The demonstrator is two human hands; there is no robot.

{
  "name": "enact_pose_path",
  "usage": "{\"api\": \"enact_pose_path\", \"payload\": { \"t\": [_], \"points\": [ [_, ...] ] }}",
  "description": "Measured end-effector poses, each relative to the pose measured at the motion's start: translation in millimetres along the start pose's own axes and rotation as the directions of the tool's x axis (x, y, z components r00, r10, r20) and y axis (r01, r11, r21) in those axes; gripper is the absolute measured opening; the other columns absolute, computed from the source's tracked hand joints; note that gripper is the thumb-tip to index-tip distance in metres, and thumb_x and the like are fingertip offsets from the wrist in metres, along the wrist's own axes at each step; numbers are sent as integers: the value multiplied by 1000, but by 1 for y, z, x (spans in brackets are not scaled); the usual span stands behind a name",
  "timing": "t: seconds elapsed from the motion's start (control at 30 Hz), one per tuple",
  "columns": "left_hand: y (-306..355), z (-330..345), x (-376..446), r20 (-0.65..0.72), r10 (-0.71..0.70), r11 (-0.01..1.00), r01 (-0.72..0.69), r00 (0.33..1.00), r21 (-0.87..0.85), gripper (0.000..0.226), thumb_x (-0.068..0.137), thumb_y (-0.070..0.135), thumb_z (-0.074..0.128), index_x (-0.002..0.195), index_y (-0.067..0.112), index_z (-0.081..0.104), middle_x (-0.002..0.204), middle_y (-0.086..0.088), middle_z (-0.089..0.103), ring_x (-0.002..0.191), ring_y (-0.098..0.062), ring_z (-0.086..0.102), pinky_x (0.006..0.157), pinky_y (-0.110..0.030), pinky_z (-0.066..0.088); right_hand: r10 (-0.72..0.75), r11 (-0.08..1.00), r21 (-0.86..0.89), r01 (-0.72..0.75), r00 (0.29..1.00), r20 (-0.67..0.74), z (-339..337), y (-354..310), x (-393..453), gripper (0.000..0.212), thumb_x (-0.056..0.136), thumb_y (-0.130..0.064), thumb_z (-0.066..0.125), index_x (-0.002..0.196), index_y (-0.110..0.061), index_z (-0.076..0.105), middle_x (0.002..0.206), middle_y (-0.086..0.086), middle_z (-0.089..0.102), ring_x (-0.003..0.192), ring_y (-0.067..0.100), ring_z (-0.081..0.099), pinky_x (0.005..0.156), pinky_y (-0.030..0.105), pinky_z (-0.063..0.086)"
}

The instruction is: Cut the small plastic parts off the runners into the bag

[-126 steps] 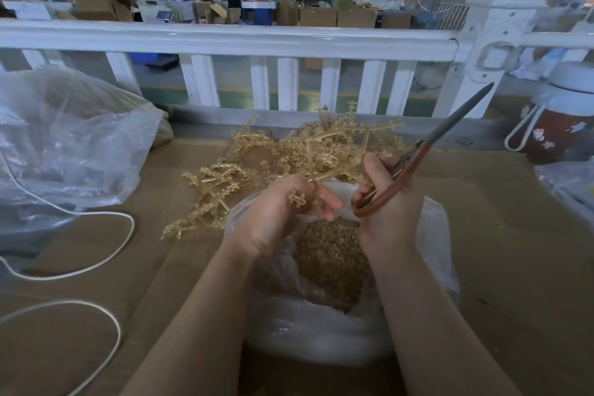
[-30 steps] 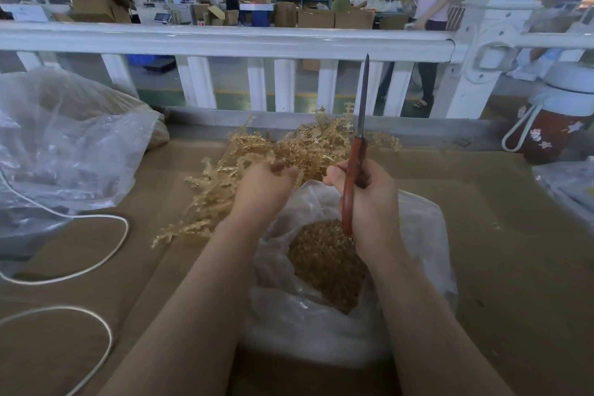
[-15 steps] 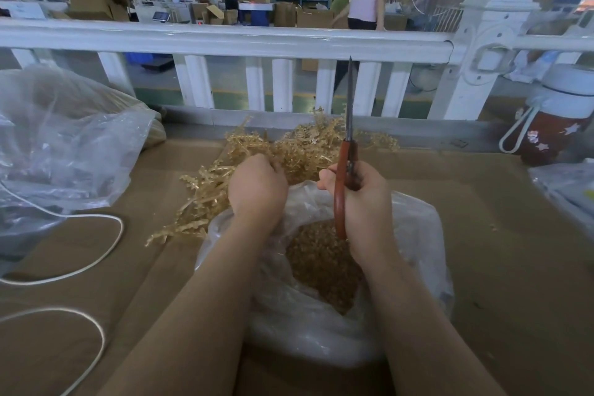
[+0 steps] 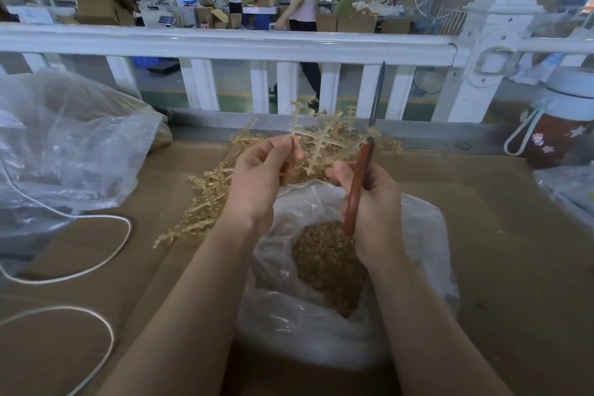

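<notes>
Your left hand (image 4: 257, 183) pinches one arm of a pale gold, branching plastic runner (image 4: 321, 141) between thumb and fingertips, holding it up above the far rim of the clear, crumpled plastic bag (image 4: 414, 235). Your right hand (image 4: 376, 206) has its fingers curled around the red-brown handles of a pair of scissors (image 4: 358, 183), whose dark blades point straight up and look closed, just beside the runner's right end. From this I judge you are between cuts: a fresh runner is presented but not yet in the blades. Next, open the scissors, tip them towards a branch tip, and keep the piece over the bag mouth so the small amber cut parts (image 4: 324, 264) join those heaped inside instead of scattering. The loose pile of uncut gold runners (image 4: 209, 202) lies behind and left of the bag, towards the far edge of the brown cardboard-covered surface (image 4: 514, 267), within easy reach of your left hand. A large clear plastic sack (image 4: 70, 151) and a white cord (image 4: 106, 254) crowd the left edge; the right side offers more open room, with a dark red flask (image 4: 553, 138) near the far right corner and the white railing (image 4: 225, 42) closing off the far edge.
</notes>
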State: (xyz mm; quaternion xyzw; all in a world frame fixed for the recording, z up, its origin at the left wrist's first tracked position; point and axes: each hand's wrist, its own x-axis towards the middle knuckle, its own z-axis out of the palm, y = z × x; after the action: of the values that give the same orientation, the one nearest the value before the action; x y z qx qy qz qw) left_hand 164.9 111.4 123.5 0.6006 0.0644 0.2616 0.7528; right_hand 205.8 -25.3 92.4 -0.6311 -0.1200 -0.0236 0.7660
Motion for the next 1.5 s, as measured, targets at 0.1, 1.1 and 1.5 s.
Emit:
{"api": "enact_pose_path", "payload": {
  "t": [0.1, 1.1, 1.5],
  "points": [
    [-2, 0, -6, 11, 15, 995, -16, 1000, 94, 28, 103, 15, 52, 80, 17, 68, 73, 6, 68, 57, -5, 45, 60, -19, 39, 14, 993, 114, -15, 1000, 4, -1, -3, 0, 6, 94, -24, 70, 91, -19, 68, 95, 12, 75, 54, 3, 58, 51, 15, 45],
    [-12, -13, 8, -551, 374, 784, 63, 746, 617, 16, 95, 10, 59, 98, 24, 52, 111, -3, 59, 78, -8, 56, 73, -25, 47, 36, 987, 160, -29, 998, -43, -4, -4, 2, 10, 95, 0, 63, 97, -9, 65, 91, 13, 75, 52, 0, 59, 52, 11, 45],
    [-41, 33, 49, -76, -148, 105, 92, 986, 990, 33, 89, 39, 68, 68, 17, 53, 81, -5, 67, 83, -27, 67, 67, -32, 50, -30, 1000, 6, 30, 998, -49, -3, -3, 1, 13, 93, -6, 67, 87, -17, 68, 77, -1, 76, 74, 10, 71, 65, 17, 51]
  ]
}}
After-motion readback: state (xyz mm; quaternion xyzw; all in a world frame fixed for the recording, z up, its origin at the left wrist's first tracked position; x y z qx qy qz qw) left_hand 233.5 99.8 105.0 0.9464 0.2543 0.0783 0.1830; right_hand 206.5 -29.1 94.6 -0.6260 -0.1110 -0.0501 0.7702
